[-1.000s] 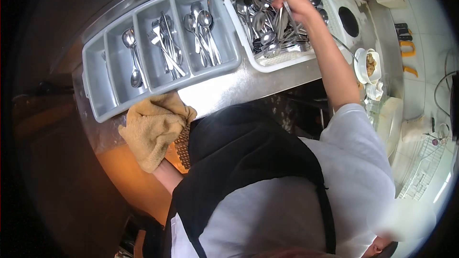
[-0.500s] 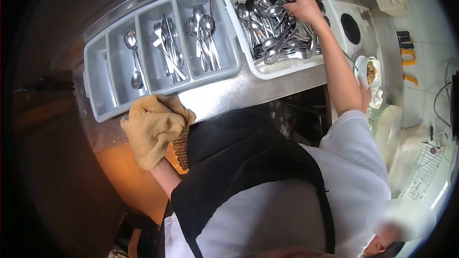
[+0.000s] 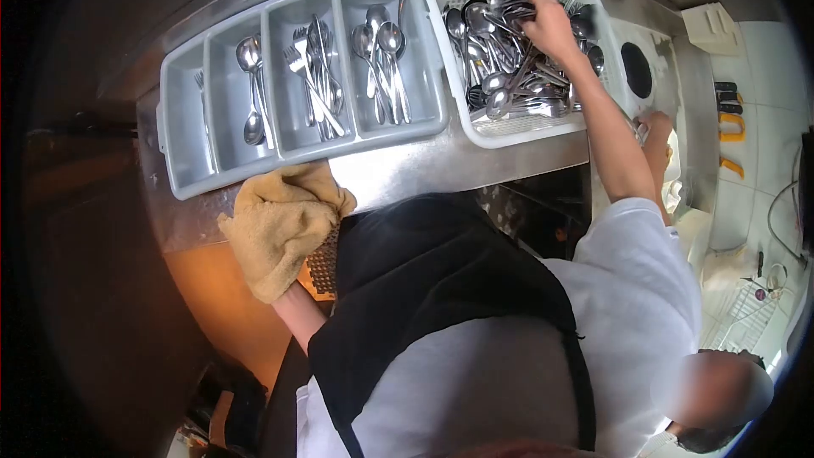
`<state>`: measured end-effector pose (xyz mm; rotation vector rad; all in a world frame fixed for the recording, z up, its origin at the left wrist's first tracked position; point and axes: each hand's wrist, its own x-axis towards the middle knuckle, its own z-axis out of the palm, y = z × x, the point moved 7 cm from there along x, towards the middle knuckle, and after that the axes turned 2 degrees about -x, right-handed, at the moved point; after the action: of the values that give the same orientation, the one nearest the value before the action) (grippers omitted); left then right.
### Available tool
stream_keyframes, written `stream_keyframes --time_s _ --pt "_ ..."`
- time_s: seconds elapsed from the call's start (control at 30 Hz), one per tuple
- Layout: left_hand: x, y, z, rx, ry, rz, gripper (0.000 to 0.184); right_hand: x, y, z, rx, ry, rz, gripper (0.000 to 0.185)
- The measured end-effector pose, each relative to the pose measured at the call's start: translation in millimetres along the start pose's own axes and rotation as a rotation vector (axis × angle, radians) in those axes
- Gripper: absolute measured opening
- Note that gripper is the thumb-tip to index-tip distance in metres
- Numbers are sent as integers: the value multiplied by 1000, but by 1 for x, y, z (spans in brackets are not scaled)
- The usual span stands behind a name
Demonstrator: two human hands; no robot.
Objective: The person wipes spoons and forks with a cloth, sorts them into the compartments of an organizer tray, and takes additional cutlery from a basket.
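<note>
My left hand is wrapped in a tan towel (image 3: 284,225), which hides its fingers; only the wrist shows below. It holds the towel at the counter's front edge, below the grey cutlery tray (image 3: 318,150). Over at the white perforated basket (image 3: 526,137), my right hand (image 3: 549,27) is closed around a bunch of cutlery (image 3: 517,5) whose heads look like forks. Beneath it lie jumbled spoons (image 3: 498,102) and other cutlery. In the tray, forks (image 3: 309,85) occupy one compartment and spoons (image 3: 381,47) the one to their right. Two spoons (image 3: 251,76) lie further left.
Tray and basket stand side by side on a steel counter (image 3: 500,165). At right, another person's hand (image 3: 657,129) reaches beside my right forearm, near a white dish (image 3: 672,165). That person's head (image 3: 725,394) is at lower right. Yellow-handled tools (image 3: 731,127) hang on the tiled wall.
My right hand stays at the basket's back, slightly lower among the cutlery. The view has shifted a little. The other person's hand has moved over the white dish, and their head has come into view.
</note>
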<state>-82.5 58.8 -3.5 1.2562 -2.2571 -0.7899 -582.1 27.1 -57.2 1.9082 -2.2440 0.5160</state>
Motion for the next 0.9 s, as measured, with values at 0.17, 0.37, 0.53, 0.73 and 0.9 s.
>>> stream_keyframes --time_s 0.17,0.37,0.53,0.73,0.9 --pt "5 -9 3 -93 0 -36 35 15 -15 -13 646 -83 330 31" --pt "-1 -17 9 -277 51 -141 33 -10 -50 99 938 -458 618 19" --pt "-5 -22 9 -346 81 -188 33 -16 -54 97 456 -496 543 42" --pt "-7 -29 4 -305 114 -203 33 -17 -73 74 329 -565 509 41" --pt "-6 -27 4 -251 107 -195 33 -28 -58 101 904 -673 771 25"
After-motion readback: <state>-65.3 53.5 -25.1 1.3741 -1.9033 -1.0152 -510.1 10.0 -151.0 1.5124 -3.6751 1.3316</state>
